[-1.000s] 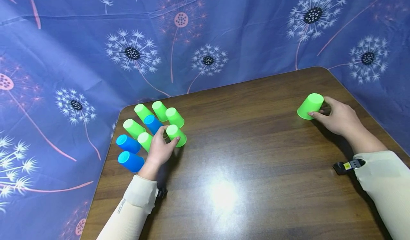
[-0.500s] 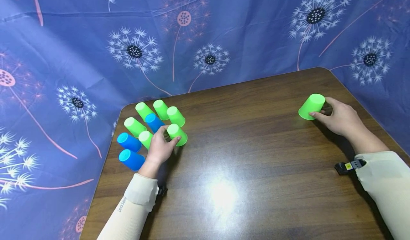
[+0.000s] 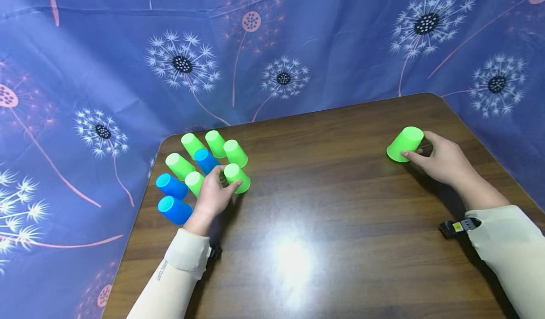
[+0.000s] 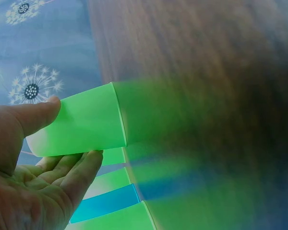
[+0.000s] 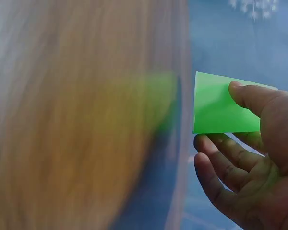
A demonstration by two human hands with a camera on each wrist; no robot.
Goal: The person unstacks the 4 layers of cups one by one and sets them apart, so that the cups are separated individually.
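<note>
My left hand (image 3: 214,193) grips an upside-down green cup (image 3: 237,178) between thumb and fingers, at the near right side of a cluster of cups. In the left wrist view that cup (image 4: 81,122) has its rim down at the tabletop. Far to the right, my right hand (image 3: 443,160) holds another upside-down green cup (image 3: 405,144), thumb on its near side. The right wrist view shows this cup (image 5: 225,105) with a narrow gap between its rim and its reflection. Beside the left hand stand a green cup (image 3: 194,183), partly covered by it, and a blue cup (image 3: 206,160).
More upside-down cups stand at the table's left: several green ones, such as the back green cup (image 3: 215,144), and two blue ones, the nearer blue cup (image 3: 175,210) close to the left forearm. Behind the wooden table (image 3: 298,205) hangs a blue dandelion-print cloth (image 3: 332,49).
My right hand has shifted slightly left with its green cup in the last half second. The left hand keeps its grip in the same place. The head view has turned a little.
</note>
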